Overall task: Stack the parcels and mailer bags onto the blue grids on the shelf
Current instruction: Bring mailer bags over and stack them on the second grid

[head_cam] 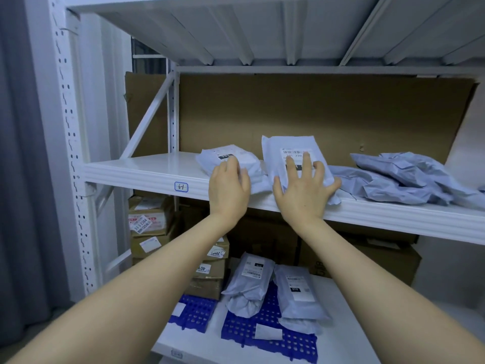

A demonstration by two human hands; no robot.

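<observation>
Currently pickup step: left hand (228, 185) rests, fingers lightly curved, on small mailer bag (210, 159); right hand (304, 190) spread wide on larger mailer bag (277, 151). Both bags on upper shelf (147, 169). Next, likely: close grips, lower onto blue grids (241, 331).

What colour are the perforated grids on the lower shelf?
The grids are bright blue, clearest in the head view.

Parcel storeroom, metal shelving (147, 177), stacked cartons (151, 219)
</observation>
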